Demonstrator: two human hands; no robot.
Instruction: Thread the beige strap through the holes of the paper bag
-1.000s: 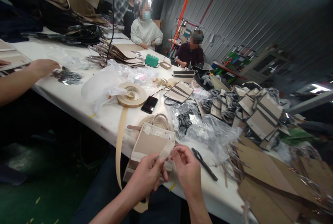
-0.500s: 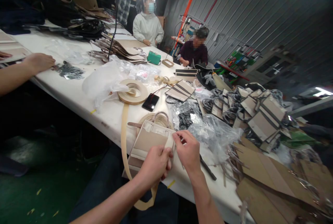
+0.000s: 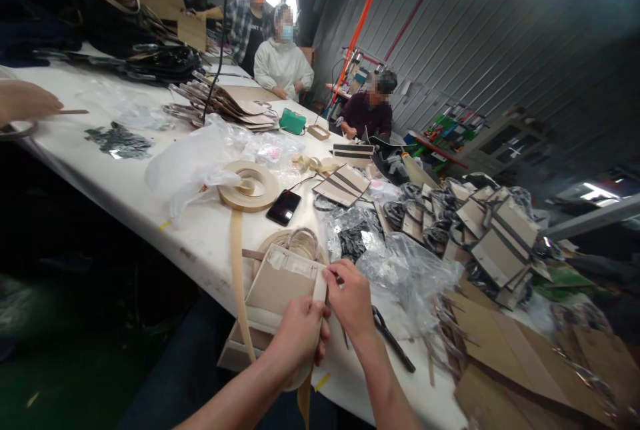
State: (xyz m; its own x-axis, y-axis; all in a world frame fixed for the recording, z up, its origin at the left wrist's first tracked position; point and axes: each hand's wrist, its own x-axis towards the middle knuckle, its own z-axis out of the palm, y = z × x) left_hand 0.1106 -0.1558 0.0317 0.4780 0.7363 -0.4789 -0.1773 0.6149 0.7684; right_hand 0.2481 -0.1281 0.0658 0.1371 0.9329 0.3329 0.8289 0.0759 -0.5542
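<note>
My left hand (image 3: 299,335) is closed around a tan strip (image 3: 236,263) and the near right edge of a beige folded bag piece (image 3: 276,289) at the table's front edge. My right hand (image 3: 350,298) pinches the strip against that piece's right side, fingertips at its upper corner. The strip runs from a tan tape roll (image 3: 249,185) down over the table edge and loops under my left hand. The bag piece rests on other flat beige pieces.
Black scissors (image 3: 393,340) lie right of my right hand. A black phone (image 3: 283,207), clear plastic bags (image 3: 400,257), stacked bag panels (image 3: 495,243) and brown boards (image 3: 520,350) crowd the white table (image 3: 125,177). Another person's hand (image 3: 25,102) is far left; three people sit at the far end.
My right hand moved up from the piece's lower edge to its upper right corner. My left hand closed on the strip. The neighbour's hand pulled back left.
</note>
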